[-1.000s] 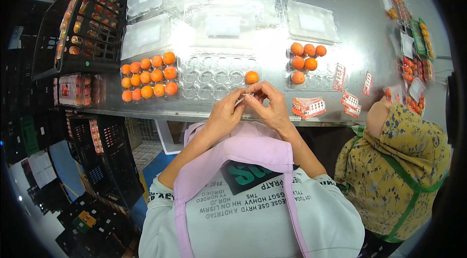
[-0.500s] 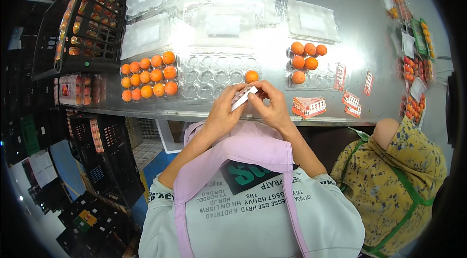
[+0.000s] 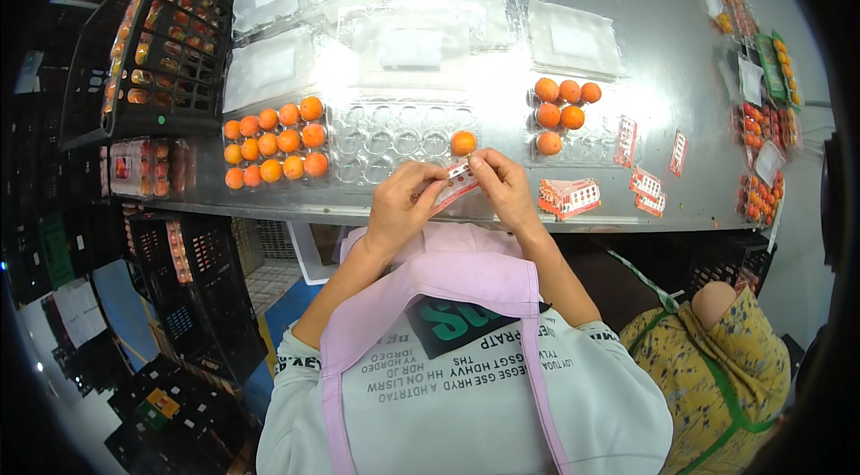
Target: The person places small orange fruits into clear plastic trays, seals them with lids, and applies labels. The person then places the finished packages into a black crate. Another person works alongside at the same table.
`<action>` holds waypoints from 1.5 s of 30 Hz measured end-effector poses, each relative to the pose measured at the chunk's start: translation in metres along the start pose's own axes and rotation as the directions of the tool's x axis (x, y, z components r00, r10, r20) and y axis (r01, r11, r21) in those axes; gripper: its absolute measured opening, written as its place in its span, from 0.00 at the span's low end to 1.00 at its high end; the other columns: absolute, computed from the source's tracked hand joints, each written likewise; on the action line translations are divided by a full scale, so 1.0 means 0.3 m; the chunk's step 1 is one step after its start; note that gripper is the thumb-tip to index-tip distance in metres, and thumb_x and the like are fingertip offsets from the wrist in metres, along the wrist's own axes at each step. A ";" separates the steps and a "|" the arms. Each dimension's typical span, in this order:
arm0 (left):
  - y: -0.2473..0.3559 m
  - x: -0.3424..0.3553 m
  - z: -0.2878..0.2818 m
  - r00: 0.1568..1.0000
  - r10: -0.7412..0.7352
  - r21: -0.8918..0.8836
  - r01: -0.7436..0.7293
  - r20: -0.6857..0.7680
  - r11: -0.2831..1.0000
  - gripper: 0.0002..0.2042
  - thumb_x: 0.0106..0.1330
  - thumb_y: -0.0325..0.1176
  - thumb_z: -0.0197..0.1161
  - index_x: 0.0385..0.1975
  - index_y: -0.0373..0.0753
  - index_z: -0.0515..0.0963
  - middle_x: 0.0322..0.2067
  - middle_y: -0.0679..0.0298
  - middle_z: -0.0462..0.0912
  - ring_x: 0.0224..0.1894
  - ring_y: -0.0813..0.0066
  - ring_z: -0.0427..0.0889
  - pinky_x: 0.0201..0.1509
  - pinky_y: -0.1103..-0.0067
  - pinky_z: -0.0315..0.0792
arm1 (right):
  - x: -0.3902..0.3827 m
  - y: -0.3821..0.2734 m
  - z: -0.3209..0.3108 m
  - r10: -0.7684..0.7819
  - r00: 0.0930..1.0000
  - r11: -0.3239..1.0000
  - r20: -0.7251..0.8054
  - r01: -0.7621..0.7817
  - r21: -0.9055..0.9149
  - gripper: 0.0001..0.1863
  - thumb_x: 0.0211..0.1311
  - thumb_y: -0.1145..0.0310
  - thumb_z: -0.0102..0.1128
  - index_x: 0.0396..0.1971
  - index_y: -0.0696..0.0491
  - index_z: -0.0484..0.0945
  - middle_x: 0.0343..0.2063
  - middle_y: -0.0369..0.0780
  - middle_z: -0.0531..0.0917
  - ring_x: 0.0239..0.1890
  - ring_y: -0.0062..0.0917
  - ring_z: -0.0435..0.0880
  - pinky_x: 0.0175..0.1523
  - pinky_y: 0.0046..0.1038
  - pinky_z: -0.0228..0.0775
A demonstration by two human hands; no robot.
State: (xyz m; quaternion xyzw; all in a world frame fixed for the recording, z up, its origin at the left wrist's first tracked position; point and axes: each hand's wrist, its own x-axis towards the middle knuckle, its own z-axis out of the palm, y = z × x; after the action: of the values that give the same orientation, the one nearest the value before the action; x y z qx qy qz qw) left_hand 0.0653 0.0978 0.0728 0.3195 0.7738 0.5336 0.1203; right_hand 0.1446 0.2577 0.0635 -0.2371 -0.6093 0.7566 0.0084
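Note:
Over the table's near edge, my left hand (image 3: 400,205) pinches the lower left end of a small red-and-white sticker sheet (image 3: 457,186) with rows of dark round spots. My right hand (image 3: 509,193) grips its upper right end between thumb and fingers. Just beyond my hands lies a clear plastic tray (image 3: 367,132) with round cups. A single orange fruit (image 3: 463,143) sits at its right side, close to my right fingertips. To the left, another tray is filled with orange fruit (image 3: 267,145). On the right, a partly filled tray (image 3: 598,149) holds several more fruits.
Loose sticker sheets (image 3: 569,197) lie at the right front. White pads (image 3: 573,38) and stacked clear lids (image 3: 408,47) are farther back. A black crate (image 3: 170,45) of packed fruit stands at the left. A person in yellow patterned clothing (image 3: 717,359) is close at my right.
Both hands have turned the sticker sheet, so its printed face now shows between them. My left hand has shifted slightly left and down. The person at right has moved lower in view.

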 end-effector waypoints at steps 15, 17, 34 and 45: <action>-0.030 -0.013 -0.022 0.989 -0.147 -0.233 0.141 -0.006 0.962 0.04 0.59 0.20 0.60 0.33 0.32 0.77 0.32 0.62 0.80 0.33 0.78 0.79 0.37 0.83 0.73 | -0.114 0.037 -0.361 0.059 0.971 0.983 -0.231 -0.097 -0.156 0.13 0.60 0.66 0.60 0.34 0.63 0.79 0.26 0.33 0.80 0.28 0.12 0.74 0.31 0.16 0.65; -0.035 -0.011 -0.033 0.987 -0.149 -0.268 0.128 -0.060 0.955 0.04 0.59 0.20 0.60 0.34 0.32 0.77 0.32 0.63 0.80 0.33 0.79 0.79 0.38 0.84 0.72 | -0.155 0.091 -0.470 0.090 0.951 0.956 -0.294 -0.165 -0.243 0.14 0.59 0.66 0.60 0.34 0.64 0.79 0.27 0.36 0.81 0.29 0.15 0.76 0.34 0.20 0.68; -0.046 -0.028 -0.187 0.964 -0.221 -0.197 0.248 0.150 0.948 0.11 0.57 0.24 0.61 0.41 0.34 0.77 0.37 0.62 0.82 0.41 0.76 0.80 0.46 0.80 0.73 | 0.000 -0.061 0.093 -0.062 0.977 0.848 0.202 0.158 -0.505 0.11 0.56 0.67 0.63 0.35 0.59 0.79 0.22 0.33 0.76 0.22 0.13 0.67 0.27 0.19 0.60; -0.237 -0.132 -0.489 0.860 -0.450 -0.472 0.302 -0.241 0.828 0.12 0.58 0.24 0.62 0.42 0.35 0.76 0.32 0.66 0.79 0.32 0.84 0.78 0.35 0.87 0.72 | 0.153 -0.059 0.443 0.055 0.965 0.826 0.257 0.100 -0.554 0.12 0.59 0.67 0.60 0.36 0.60 0.77 0.20 0.36 0.78 0.22 0.14 0.73 0.28 0.21 0.65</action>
State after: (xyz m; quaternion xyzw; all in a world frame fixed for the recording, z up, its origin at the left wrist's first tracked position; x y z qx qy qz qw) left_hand -0.0077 -0.0527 0.0613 0.0273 0.6980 0.6988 0.1539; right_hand 0.0498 0.1541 0.0833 -0.1198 -0.8034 0.5679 -0.1331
